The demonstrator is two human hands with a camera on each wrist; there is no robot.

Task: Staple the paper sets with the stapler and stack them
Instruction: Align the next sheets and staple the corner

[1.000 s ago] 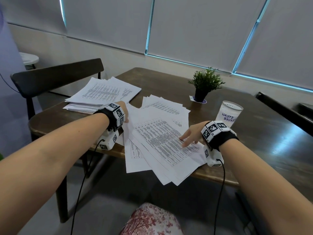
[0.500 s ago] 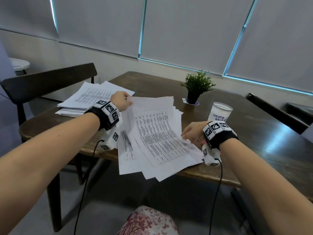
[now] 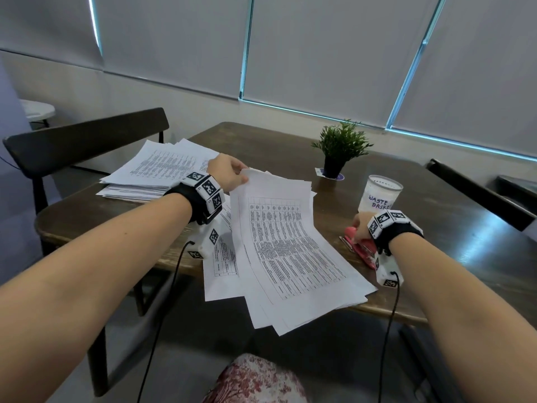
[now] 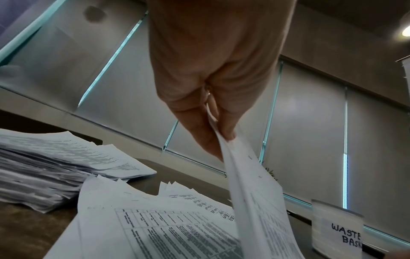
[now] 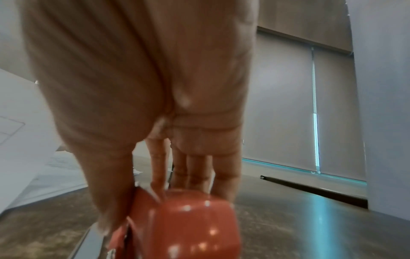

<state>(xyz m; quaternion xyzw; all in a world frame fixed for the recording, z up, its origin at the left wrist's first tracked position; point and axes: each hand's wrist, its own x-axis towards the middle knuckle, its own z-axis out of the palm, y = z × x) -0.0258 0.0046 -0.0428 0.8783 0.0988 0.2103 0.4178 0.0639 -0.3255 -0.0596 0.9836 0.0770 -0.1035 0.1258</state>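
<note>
My left hand [image 3: 229, 174] pinches the far corner of a printed paper set [image 3: 287, 245] and lifts that corner off the loose sheets [image 3: 220, 266] beneath; thumb and fingers [image 4: 208, 126] clamp the paper set's edge [image 4: 255, 192]. The set's near end hangs over the table's front edge. At the right, my right hand [image 3: 361, 225] grips a red stapler [image 3: 364, 248] on the table; in the right wrist view the fingers [image 5: 193, 171] curl round the stapler's body [image 5: 184, 226]. A thick stack of papers [image 3: 154, 173] lies at the far left.
A white cup [image 3: 379, 196] labelled "WASTE BASKET" stands just behind my right hand. A small potted plant [image 3: 338, 149] sits further back on the dark wooden table [image 3: 453, 228]. A dark chair [image 3: 84, 144] stands to the left, another chair back [image 3: 476, 196] to the right.
My left hand took the set's far corner and raised it. My right hand left the papers, moved right, and took hold of the red stapler, which the sheets had covered.
</note>
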